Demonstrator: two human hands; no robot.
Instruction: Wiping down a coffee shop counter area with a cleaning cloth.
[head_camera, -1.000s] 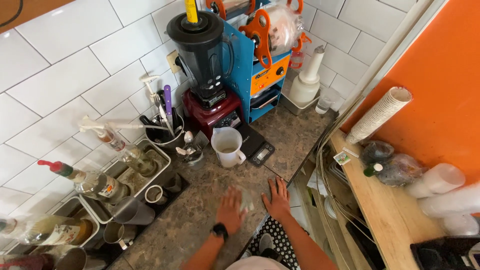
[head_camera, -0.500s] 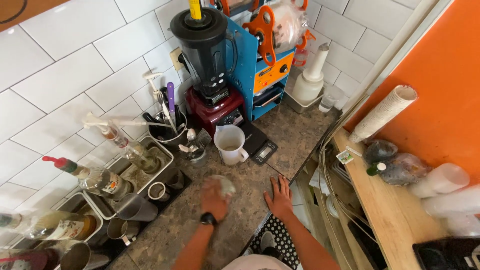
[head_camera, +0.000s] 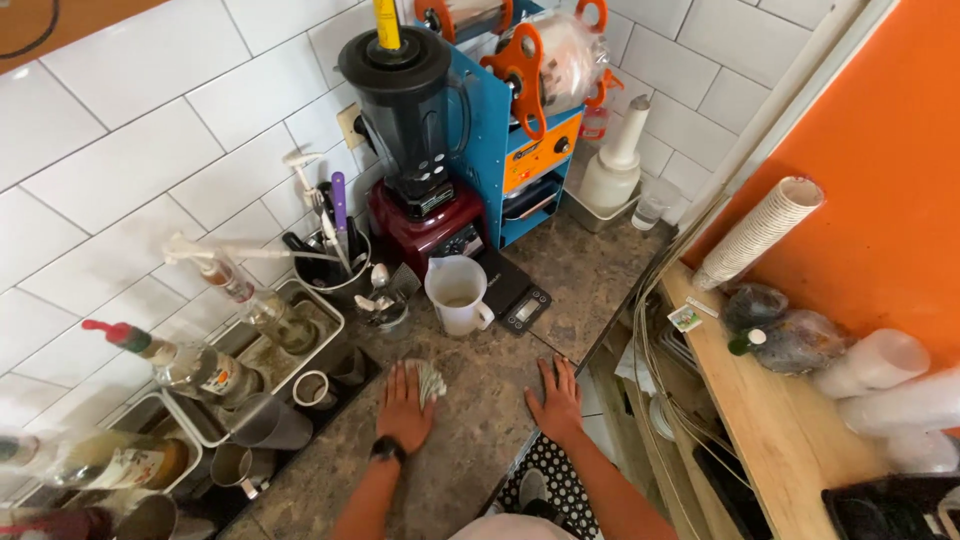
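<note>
My left hand (head_camera: 404, 408) presses flat on a crumpled pale cloth (head_camera: 432, 378) lying on the speckled stone counter (head_camera: 470, 440), close to the metal bins at the left. A dark watch sits on that wrist. Fingers spread, my right hand (head_camera: 556, 400) rests palm down on the counter's front edge and holds nothing. A white measuring jug (head_camera: 458, 294) stands just beyond both hands, next to a small black digital scale (head_camera: 516, 296).
A black blender on a red base (head_camera: 414, 150) and a blue cup-sealing machine (head_camera: 520, 130) stand against the white tiled wall. Syrup bottles with pourers (head_camera: 200, 370) sit in metal bins at left. A wooden shelf (head_camera: 770, 420) with stacked cups lies at right.
My left hand has slid the cloth leftward and nearer across the counter, then slightly back up. My right hand stayed planted on the counter's edge.
</note>
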